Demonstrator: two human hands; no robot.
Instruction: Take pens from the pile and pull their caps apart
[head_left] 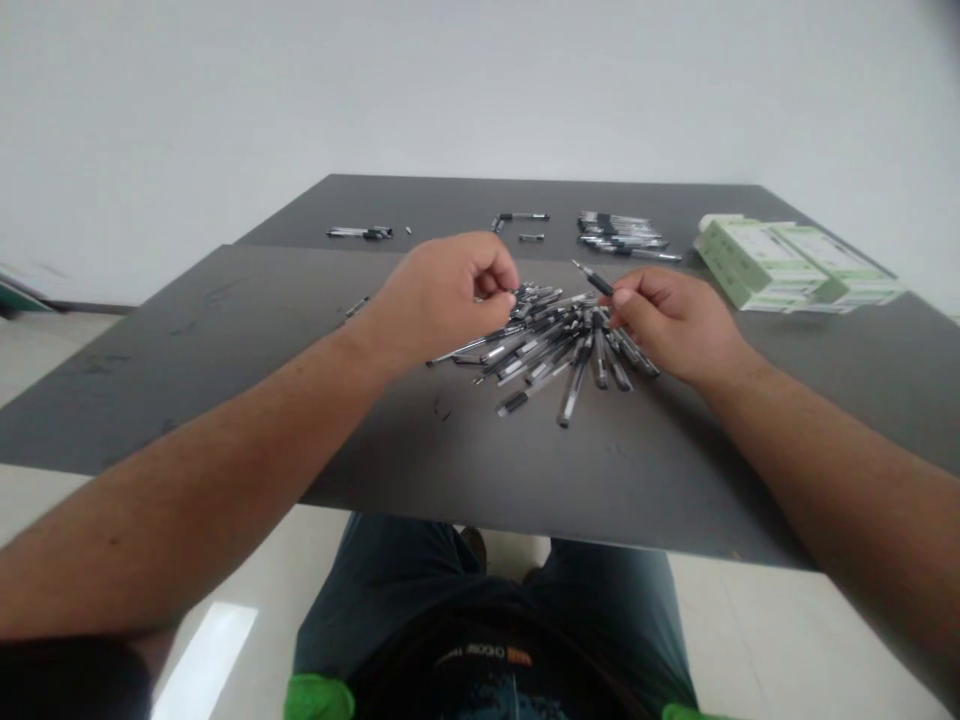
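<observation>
My right hand (667, 318) is closed around a pen (598, 282), its bare metal tip slanting up and to the left. Across from it, my left hand (457, 295) is curled with thumb and forefinger pinched together; whatever may be between them is too small to make out. Both hands hover over a heap of clear-barrelled pens with black grips (544, 345), spread in many directions on the dark table (600, 480). The left hand hides part of the heap's far left side.
Farther back lie a row of pens (622, 232), a few pens and pieces in the middle (525, 216), and a small group of pens (360, 232) at the left. Green and white boxes (772, 262) stand at the right. Thin dark bits (442, 410) lie near the front.
</observation>
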